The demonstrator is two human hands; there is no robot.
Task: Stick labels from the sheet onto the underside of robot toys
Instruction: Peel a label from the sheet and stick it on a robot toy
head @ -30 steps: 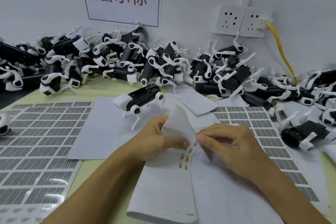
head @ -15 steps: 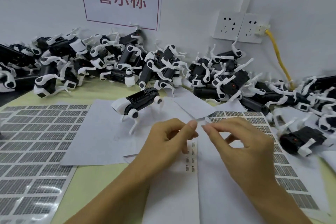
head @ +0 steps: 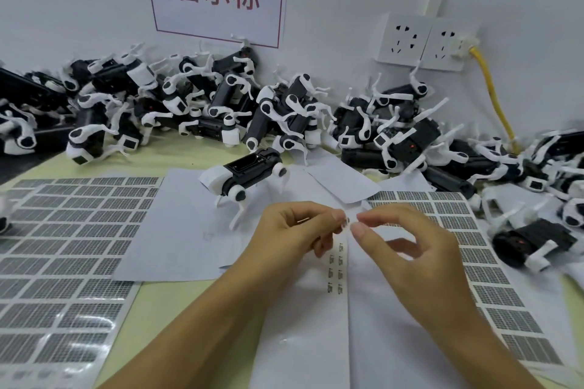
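My left hand [head: 295, 232] and my right hand [head: 407, 249] meet fingertip to fingertip above the white label sheet [head: 303, 319]. Between the tips sits a tiny pale label [head: 347, 222]; my left thumb and forefinger pinch it and my right fingertips touch its edge. Two short columns of small printed labels [head: 335, 268] remain on the sheet just below. One black-and-white robot dog toy [head: 245, 175] stands on its legs on paper, a little beyond my left hand.
Many more robot toys [head: 284, 110] lie heaped along the wall, with others [head: 534, 240] at the right. Large grey label sheets [head: 63, 246] cover the left side and another [head: 474, 262] lies right. A yellow cable [head: 493, 95] hangs from the wall sockets.
The label sheet, earlier curled up between my hands, now lies flat. My hands have risen off it and hold a small peeled label between their fingertips.
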